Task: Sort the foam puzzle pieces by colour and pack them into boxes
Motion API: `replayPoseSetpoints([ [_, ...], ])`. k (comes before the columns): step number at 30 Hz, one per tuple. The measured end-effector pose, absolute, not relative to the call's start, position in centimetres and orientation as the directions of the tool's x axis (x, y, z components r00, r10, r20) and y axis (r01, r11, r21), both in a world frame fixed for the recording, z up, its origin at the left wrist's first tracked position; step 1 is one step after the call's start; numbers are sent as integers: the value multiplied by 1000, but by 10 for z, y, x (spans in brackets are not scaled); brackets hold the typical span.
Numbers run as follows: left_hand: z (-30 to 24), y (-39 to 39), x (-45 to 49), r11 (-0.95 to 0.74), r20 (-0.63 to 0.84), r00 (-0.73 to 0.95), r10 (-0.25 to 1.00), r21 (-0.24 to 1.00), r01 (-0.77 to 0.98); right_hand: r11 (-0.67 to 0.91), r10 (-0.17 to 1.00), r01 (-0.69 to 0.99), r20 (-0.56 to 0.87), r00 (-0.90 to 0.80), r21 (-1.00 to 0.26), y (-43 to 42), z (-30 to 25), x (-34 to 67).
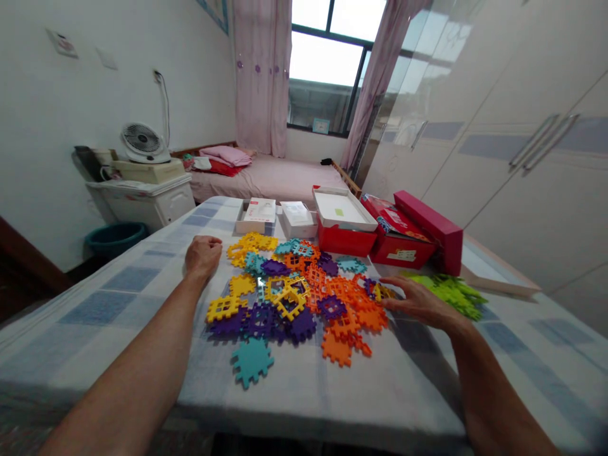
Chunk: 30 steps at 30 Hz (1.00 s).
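A heap of flat plastic puzzle tiles point(294, 294) in yellow, purple, orange and teal lies on the checked tablecloth point(118, 297). My left hand point(202, 254) rests on the cloth just left of the heap, fingers curled in a loose fist with nothing visible in it. My right hand point(418, 302) lies flat at the heap's right edge, fingers stretched out and touching the orange tiles. A separate pile of green tiles point(451, 292) sits right of that hand. One teal tile point(251, 361) lies apart near the front.
Behind the heap stand two small white boxes point(278, 216), a red box with a white lid point(344, 225) and an open red box point(413, 237). A bed point(270, 174) lies beyond, a fan point(142, 142) on a cabinet at left, wardrobe doors point(522, 158) at right.
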<state>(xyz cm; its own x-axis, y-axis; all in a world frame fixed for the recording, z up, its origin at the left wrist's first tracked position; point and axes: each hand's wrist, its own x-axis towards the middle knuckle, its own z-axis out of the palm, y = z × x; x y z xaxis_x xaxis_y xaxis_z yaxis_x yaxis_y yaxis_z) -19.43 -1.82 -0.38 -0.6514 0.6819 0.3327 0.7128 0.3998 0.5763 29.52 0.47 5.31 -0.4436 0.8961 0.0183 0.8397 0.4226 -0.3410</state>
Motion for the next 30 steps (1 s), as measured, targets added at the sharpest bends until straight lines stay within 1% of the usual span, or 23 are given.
replayPoseSetpoints([
  [6, -3, -19, -196, 413, 320, -648, 691, 560, 718, 449, 888, 843, 48, -457, -297, -1, 39, 295],
  [10, -4, -18, -198, 426, 312, -650, 693, 550, 719, 412, 910, 863, 93, -403, -291, -1, 41, 295],
  [12, -4, -17, -197, 432, 316, -655, 687, 547, 717, 385, 923, 856, 146, -357, -345, -1, 42, 295],
  [15, -5, -17, -196, 436, 319, -662, 678, 551, 712, 358, 933, 779, 179, -311, -514, -3, 46, 288],
  [17, -5, -17, -196, 434, 319, -662, 678, 554, 710, 370, 925, 699, 170, -340, -613, -9, 50, 276],
  [19, -5, -17, -197, 429, 320, -659, 681, 555, 713, 437, 885, 627, 181, -430, -645, -20, 57, 257],
  [22, -7, -16, -198, 416, 324, -647, 690, 553, 722, 586, 776, 565, 203, -597, -580, -41, 67, 219],
  [26, -9, -16, -199, 404, 333, -639, 694, 555, 727, 759, 619, 503, 215, -756, -413, -58, 72, 164],
  [28, -8, -16, -198, 403, 338, -641, 689, 557, 726, 799, 573, 489, 195, -796, -350, -58, 69, 143],
  [30, -8, -16, -198, 401, 342, -643, 686, 560, 725, 796, 574, 506, 147, -806, -332, -54, 63, 129],
])
